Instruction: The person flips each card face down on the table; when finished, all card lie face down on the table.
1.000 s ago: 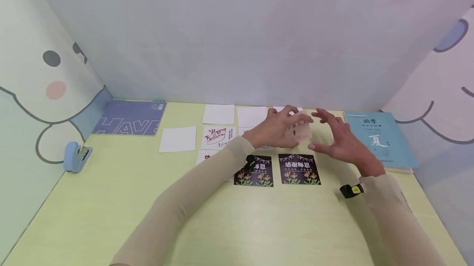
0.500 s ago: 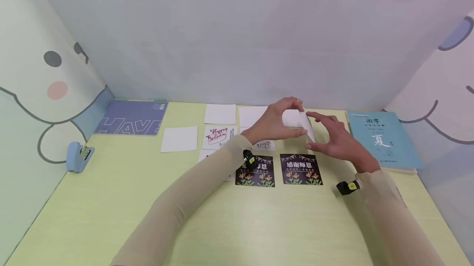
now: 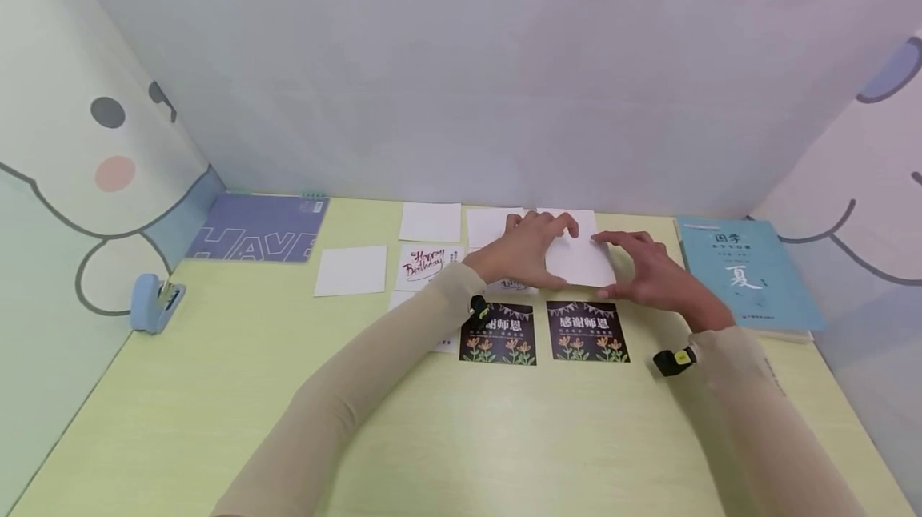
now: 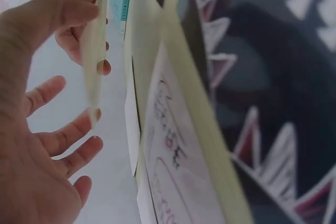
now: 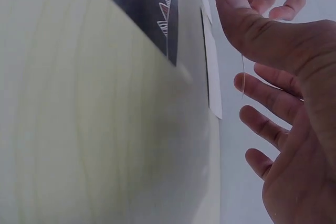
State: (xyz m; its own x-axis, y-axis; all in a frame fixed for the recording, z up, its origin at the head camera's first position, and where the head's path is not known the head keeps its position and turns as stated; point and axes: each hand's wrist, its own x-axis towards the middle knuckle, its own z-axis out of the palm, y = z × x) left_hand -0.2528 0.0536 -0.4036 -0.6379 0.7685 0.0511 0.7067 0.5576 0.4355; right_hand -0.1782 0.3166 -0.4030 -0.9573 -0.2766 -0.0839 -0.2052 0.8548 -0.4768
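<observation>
A white, blank-faced card (image 3: 579, 261) is held in the air between both hands over the back of the table. My left hand (image 3: 529, 249) has its thumb at the card's near left corner and its index finger curled over the far part. My right hand (image 3: 651, 273) spans the right edge between thumb and index finger. In the left wrist view the card (image 4: 94, 61) shows almost edge-on beside the left thumb. Below the hands lie two dark flower-printed cards (image 3: 589, 331). Lettered birthday cards (image 3: 425, 263) lie left of them, partly covered by the left arm.
Several white blank cards (image 3: 430, 222) lie along the back, another (image 3: 350, 270) further left. A purple notebook (image 3: 255, 227) and a light blue stapler (image 3: 154, 302) are at the left. At the right are stacked blue books (image 3: 752, 277). A pale wall (image 3: 461, 85) closes the back.
The card has turned over: its printed face showed first, then it stood on edge, now its white face is up. The right hand, first apart from it, has taken its right edge.
</observation>
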